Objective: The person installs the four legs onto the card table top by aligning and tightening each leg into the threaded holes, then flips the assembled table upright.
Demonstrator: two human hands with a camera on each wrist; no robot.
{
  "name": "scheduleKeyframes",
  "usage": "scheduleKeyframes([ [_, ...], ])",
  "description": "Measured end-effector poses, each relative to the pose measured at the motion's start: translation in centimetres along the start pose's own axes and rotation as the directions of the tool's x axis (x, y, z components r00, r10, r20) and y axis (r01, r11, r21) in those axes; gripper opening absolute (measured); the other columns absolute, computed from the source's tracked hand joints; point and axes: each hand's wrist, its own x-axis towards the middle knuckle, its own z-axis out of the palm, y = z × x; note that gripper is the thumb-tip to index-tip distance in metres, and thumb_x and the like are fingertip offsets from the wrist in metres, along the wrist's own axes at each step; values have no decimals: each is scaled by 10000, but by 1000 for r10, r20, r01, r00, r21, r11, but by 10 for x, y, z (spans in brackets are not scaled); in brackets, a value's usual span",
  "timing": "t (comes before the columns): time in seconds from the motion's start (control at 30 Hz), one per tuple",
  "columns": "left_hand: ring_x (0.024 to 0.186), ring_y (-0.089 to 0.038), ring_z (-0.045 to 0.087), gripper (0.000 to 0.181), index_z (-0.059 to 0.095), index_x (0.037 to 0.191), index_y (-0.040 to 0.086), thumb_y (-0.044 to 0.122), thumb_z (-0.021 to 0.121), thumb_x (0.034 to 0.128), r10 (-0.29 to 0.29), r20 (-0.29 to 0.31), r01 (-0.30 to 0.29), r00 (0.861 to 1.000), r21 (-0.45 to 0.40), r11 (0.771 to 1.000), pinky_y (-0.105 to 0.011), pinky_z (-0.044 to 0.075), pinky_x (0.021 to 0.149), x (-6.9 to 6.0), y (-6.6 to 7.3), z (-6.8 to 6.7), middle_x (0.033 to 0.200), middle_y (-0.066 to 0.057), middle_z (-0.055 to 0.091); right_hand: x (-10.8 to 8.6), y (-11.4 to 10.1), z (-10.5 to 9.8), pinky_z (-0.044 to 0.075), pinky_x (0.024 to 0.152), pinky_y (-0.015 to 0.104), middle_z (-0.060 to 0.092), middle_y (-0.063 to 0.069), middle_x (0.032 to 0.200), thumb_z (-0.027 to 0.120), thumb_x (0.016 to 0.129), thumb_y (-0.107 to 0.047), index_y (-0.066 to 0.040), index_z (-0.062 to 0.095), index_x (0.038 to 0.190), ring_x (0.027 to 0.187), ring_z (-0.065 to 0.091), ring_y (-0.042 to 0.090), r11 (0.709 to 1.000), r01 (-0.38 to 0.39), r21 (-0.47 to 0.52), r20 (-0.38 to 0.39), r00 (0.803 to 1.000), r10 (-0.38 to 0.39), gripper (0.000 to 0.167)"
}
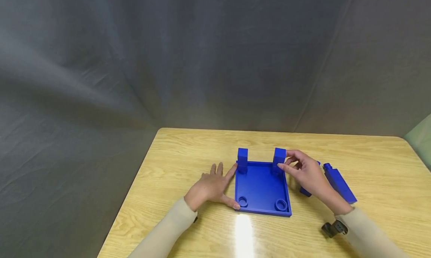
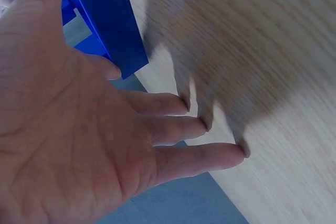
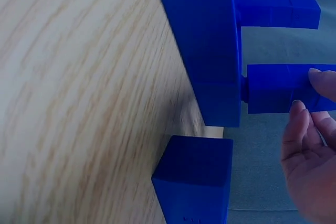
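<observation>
In the head view, a square blue tray [image 1: 260, 185] lies on the wooden table [image 1: 188, 153], right of the lower middle of the frame. At its two far corners stand a left blue leg [image 1: 242, 160] and a right blue leg [image 1: 279, 155], both upright; two round sockets [image 1: 281, 205] show at the near corners. The left hand [image 1: 212, 185] has its fingers spread, with index finger and thumb touching the tray's left edge. The right hand [image 1: 310, 175] pinches the right leg and covers part of it. The hands are apart from each other. To the right, one loose leg [image 1: 341, 185] lies on the table; another loose piece [image 1: 305, 192] is mostly hidden behind the right hand. The sleeves are cut by the lower edge.

In the left wrist view, the palm fills the left side, and the thumb is cut off above. The tray is only partly seen, at upper left.

In the right wrist view, the pinched leg runs out at the right edge. A narrow neck shows between it and the tray; how deep it sits, I cannot tell. The loose piece at the bottom is cut off, and its small marks are unreadable.
</observation>
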Motion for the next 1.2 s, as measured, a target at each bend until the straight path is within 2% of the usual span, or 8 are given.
scheduleKeyframes([
  [0.3, 1596, -544, 192, 1423, -51, 1771, 315, 881, 764, 752, 5, -4, -5, 1000, -22, 1000, -752, 373, 1148, -1, 0, 1, 1764, -316, 118, 0, 2, -1, 534, 636, 228, 713, 9, 893, 898, 944, -164, -79, 703, 1135, 745, 647, 150, 999, -26, -28, 0, 1000, 26, 286],
  [0.53, 1600, -540, 184, 1421, -53, 1771, 318, 873, 770, 754, 5, -3, -5, 1000, -29, 1000, -754, 362, 1154, 0, 0, 1, 1766, -312, 114, 0, 5, 0, 522, 599, 242, 646, 68, 882, 881, 959, -150, -49, 625, 1112, 719, 626, 151, 998, -54, 44, 21, 998, 53, 315],
  [0.73, 1602, -540, 175, 1412, -55, 1770, 317, 869, 766, 763, 7, -5, -8, 1000, -29, 1000, -756, 355, 1157, 0, 1, 0, 1768, -311, 108, 2, 5, 1, 498, 605, 225, 609, 99, 909, 855, 967, -90, 18, 583, 1250, 740, 584, 145, 994, -49, 97, 35, 998, 46, 407],
  [0.83, 1604, -541, 167, 1408, -60, 1769, 320, 872, 760, 767, 9, -4, -10, 1000, -32, 999, -760, 350, 1158, -1, 1, 0, 1769, -310, 104, 2, 7, 3, 479, 598, 231, 594, 86, 886, 854, 970, -92, 1, 611, 1298, 727, 563, 149, 995, -26, 95, 44, 999, 22, 418],
  [0.9, 1604, -542, 162, 1406, -61, 1769, 321, 876, 755, 768, 11, -5, -12, 1000, -32, 999, -762, 349, 1156, -1, 1, 1, 1769, -309, 104, 1, 8, 4, 463, 587, 244, 586, 64, 849, 858, 971, -106, -33, 642, 1245, 705, 553, 152, 996, -15, 89, 50, 999, 10, 356],
  [1.0, 1601, -547, 169, 1401, -52, 1771, 312, 881, 748, 771, 18, -8, -18, 1000, -26, 1000, -765, 360, 1147, -1, 1, 2, 1765, -315, 116, 0, 8, 6, 451, 565, 255, 584, 32, 802, 860, 975, -131, -76, 636, 1045, 676, 556, 152, 998, -10, 61, 51, 999, 7, 241],
  [1.1, 1600, -548, 169, 1402, -57, 1771, 308, 883, 743, 773, 20, -9, -20, 1000, -21, 1000, -764, 359, 1148, -1, 0, 2, 1766, -316, 113, 0, 8, 7, 453, 552, 247, 592, 17, 801, 863, 972, -133, -95, 574, 919, 674, 569, 143, 999, -4, 37, 36, 999, 2, 297],
  [1.2, 1602, -546, 163, 1406, -71, 1768, 312, 882, 743, 772, 17, -8, -18, 1000, -23, 1000, -762, 350, 1155, -1, 0, 1, 1768, -313, 102, 1, 8, 6, 470, 555, 239, 606, 18, 822, 865, 965, -109, -103, 563, 894, 680, 580, 144, 1000, 23, 22, 25, 999, -23, 310],
])
